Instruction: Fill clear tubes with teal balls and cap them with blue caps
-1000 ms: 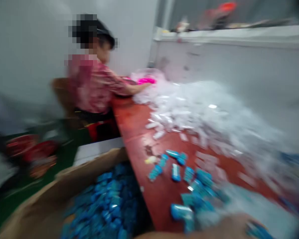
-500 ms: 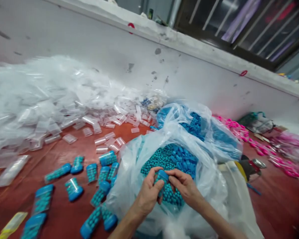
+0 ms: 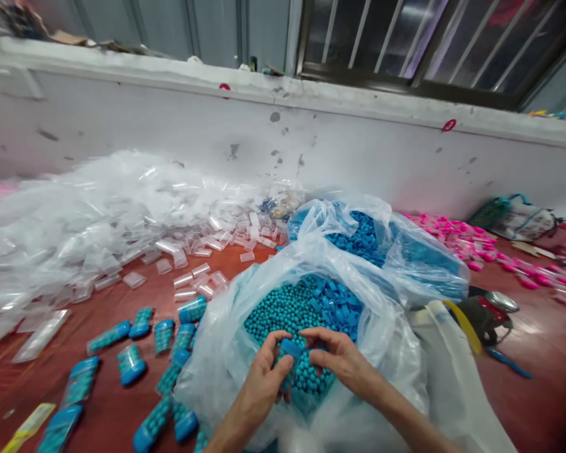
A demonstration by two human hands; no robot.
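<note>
Over an open plastic bag (image 3: 207, 371) of teal beads (image 3: 276, 308) and blue plastic pieces (image 3: 340, 305), both my hands are close together. My left hand (image 3: 268, 371) is closed around a small clear container (image 3: 288, 358) with a blue cap and teal beads. Beside the cap, my right hand (image 3: 334, 358) has its thumb and fingers curled round something blue that is mostly hidden. Several filled containers with blue caps, such as one (image 3: 131, 365) at the left, lie on the red table (image 3: 108, 415).
Clear plastic tubes (image 3: 122, 214) form a large pile along the white wall at the left. Behind the bead bag lies a bag of blue pieces (image 3: 358, 236). Pink pieces (image 3: 471, 242), a dark device (image 3: 488, 314) and a blue tool (image 3: 509, 363) are at the right.
The view has levelled and shifted. My right hand has come slightly away from the container's cap, with something blue now between its fingers. My left hand still holds the container.
</note>
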